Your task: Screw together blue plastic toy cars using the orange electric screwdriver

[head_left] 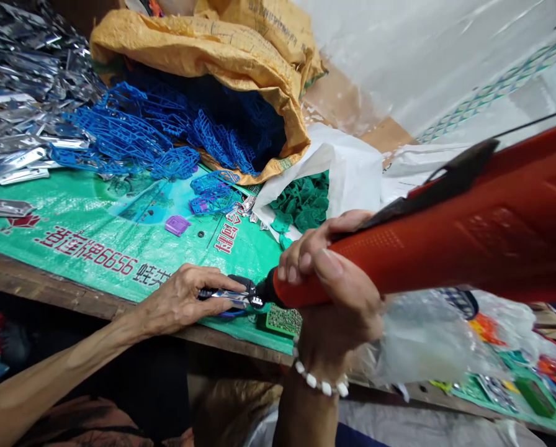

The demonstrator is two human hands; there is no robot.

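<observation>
My right hand is wrapped around the body of a red electric screwdriver, which slants down to the left. Its black nose meets a small silver-and-black plastic part close to the bench's front edge. The fingers of my left hand pinch this part from the left and hold it against the green sheet; a bit of blue shows underneath it. Where the bit touches is hidden. Just below the screwdriver's nose sits a green box full of tiny metal screws.
Blue plastic frames spill from a yellow woven sack. Silver parts are heaped at left. A white bag holds green pieces. A purple piece lies on the sheet. Clear plastic bags are at right.
</observation>
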